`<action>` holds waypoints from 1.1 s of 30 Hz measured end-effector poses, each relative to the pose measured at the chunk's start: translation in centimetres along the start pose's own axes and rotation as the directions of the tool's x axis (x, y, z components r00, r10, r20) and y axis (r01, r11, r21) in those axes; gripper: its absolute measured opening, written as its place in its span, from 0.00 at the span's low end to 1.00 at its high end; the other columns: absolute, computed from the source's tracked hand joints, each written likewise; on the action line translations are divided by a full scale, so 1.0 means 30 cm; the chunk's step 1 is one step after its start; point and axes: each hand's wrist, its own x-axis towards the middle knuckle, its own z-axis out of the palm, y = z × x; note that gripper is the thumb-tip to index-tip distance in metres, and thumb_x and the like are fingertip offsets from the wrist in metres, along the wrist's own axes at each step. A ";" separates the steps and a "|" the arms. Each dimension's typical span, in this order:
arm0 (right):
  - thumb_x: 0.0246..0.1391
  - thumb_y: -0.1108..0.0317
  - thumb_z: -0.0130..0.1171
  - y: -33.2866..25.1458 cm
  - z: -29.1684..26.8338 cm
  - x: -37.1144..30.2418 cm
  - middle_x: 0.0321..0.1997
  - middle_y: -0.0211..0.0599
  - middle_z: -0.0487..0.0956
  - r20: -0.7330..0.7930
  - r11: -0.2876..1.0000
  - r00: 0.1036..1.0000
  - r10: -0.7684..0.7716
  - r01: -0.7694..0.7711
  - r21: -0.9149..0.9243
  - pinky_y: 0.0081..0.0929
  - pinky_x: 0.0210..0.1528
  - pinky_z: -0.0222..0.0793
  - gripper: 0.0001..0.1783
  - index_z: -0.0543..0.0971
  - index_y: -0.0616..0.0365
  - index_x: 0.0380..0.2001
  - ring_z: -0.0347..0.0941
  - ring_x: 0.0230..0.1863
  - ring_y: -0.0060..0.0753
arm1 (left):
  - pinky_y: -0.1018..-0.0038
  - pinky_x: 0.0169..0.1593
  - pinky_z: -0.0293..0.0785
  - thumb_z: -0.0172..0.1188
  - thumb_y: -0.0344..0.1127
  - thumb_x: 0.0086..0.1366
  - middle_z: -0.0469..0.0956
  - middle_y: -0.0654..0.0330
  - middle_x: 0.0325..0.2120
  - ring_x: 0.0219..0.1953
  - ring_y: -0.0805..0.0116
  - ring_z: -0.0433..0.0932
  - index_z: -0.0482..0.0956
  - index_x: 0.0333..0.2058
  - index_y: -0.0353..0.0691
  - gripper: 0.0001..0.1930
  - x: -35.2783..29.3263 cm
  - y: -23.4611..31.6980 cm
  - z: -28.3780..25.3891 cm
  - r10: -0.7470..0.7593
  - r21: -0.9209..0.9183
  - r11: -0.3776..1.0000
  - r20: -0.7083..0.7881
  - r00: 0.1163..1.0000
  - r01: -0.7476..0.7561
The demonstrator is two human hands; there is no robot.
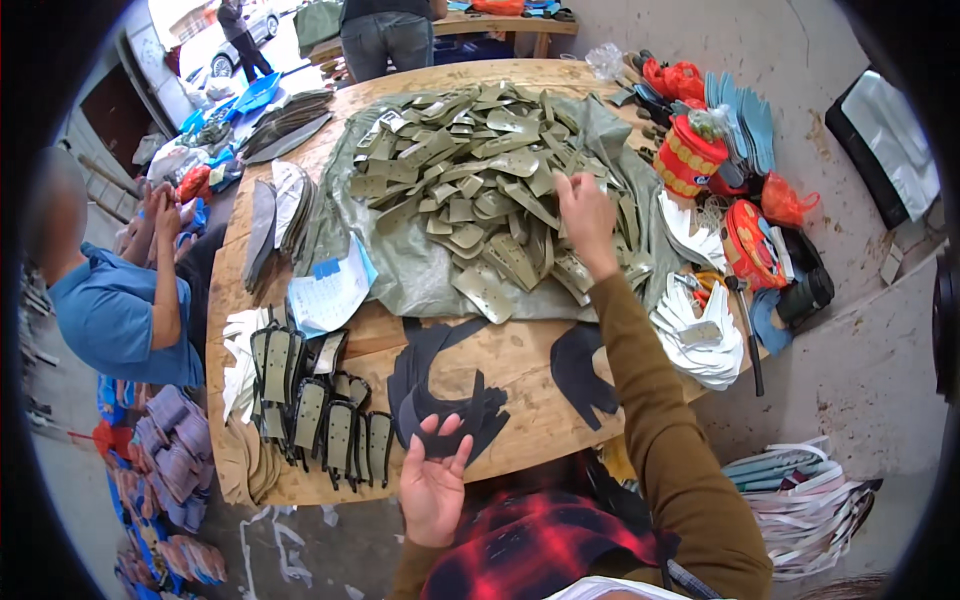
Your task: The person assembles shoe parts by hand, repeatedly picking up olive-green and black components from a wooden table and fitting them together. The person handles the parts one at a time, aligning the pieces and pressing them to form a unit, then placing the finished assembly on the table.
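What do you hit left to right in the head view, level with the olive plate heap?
Person in blue shirt → grey curved pieces → white curved pieces → olive plate heap → red-and-yellow container → silver-faced, black-edged panel.

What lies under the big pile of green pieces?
Under the green pile, a creased greenish sheet shows around the edges, spread on the wooden table. Whatever the pile's middle covers cannot be seen.
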 end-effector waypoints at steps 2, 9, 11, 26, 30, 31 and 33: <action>0.58 0.50 0.56 0.020 0.029 0.077 0.28 0.55 0.79 0.030 0.983 1.000 0.008 -0.003 -0.186 0.50 0.35 0.69 0.24 0.74 0.65 0.32 0.77 0.33 0.59 | 0.59 0.62 0.71 0.42 0.42 0.75 0.75 0.48 0.52 0.58 0.59 0.72 0.69 0.55 0.35 0.19 0.005 -0.007 0.021 -0.013 0.008 1.000 0.012 1.000 0.013; 0.53 0.62 0.60 0.169 0.045 0.130 0.34 0.51 0.81 0.193 0.886 0.936 0.296 -0.344 0.311 0.35 0.31 0.78 0.22 0.68 0.66 0.44 0.82 0.31 0.41 | 0.59 0.62 0.70 0.42 0.43 0.75 0.75 0.48 0.52 0.59 0.58 0.72 0.69 0.55 0.35 0.20 -0.012 -0.011 0.034 -0.030 0.038 0.999 0.055 0.998 0.028; 0.56 0.68 0.58 0.199 -0.012 0.073 0.36 0.46 0.82 0.447 0.419 0.863 0.236 -0.505 0.755 0.31 0.31 0.78 0.18 0.70 0.64 0.47 0.82 0.31 0.38 | 0.58 0.63 0.69 0.42 0.44 0.75 0.74 0.48 0.53 0.59 0.58 0.71 0.69 0.56 0.36 0.20 -0.023 -0.007 0.035 -0.017 0.022 1.000 0.064 0.998 0.016; 0.53 0.77 0.61 -0.200 -0.450 -0.775 0.40 0.42 0.80 0.748 0.324 0.653 -0.122 -0.686 0.651 0.22 0.35 0.75 0.19 0.73 0.64 0.49 0.80 0.36 0.31 | 0.60 0.67 0.63 0.38 0.43 0.76 0.65 0.55 0.61 0.63 0.62 0.65 0.60 0.62 0.41 0.21 -0.024 -0.133 0.050 -0.270 -0.086 0.958 0.064 0.961 0.275; 0.50 0.73 0.66 -0.183 -0.411 -0.839 0.33 0.32 0.80 0.602 0.701 0.748 -0.278 -0.270 0.660 0.19 0.28 0.67 0.19 0.76 0.64 0.46 0.72 0.27 0.20 | 0.64 0.66 0.64 0.38 0.43 0.76 0.67 0.58 0.59 0.61 0.66 0.67 0.59 0.63 0.42 0.22 -0.027 -0.150 0.030 -0.279 -0.101 0.954 0.056 0.959 0.283; 0.49 0.72 0.66 -0.181 -0.404 -0.849 0.33 0.34 0.80 0.591 0.727 0.749 -0.300 -0.221 0.650 0.20 0.28 0.67 0.20 0.76 0.64 0.46 0.72 0.27 0.21 | 0.65 0.66 0.65 0.38 0.43 0.76 0.67 0.58 0.59 0.60 0.67 0.68 0.59 0.64 0.42 0.22 -0.028 -0.151 0.027 -0.281 -0.123 0.950 0.061 0.958 0.286; 0.48 0.72 0.66 -0.180 -0.397 -0.860 0.32 0.36 0.80 0.567 0.771 0.748 -0.345 -0.118 0.626 0.21 0.27 0.67 0.21 0.76 0.65 0.46 0.72 0.27 0.23 | 0.66 0.65 0.65 0.37 0.43 0.77 0.67 0.58 0.59 0.60 0.67 0.68 0.59 0.64 0.43 0.22 -0.032 -0.149 0.024 -0.281 -0.132 0.948 0.070 0.957 0.288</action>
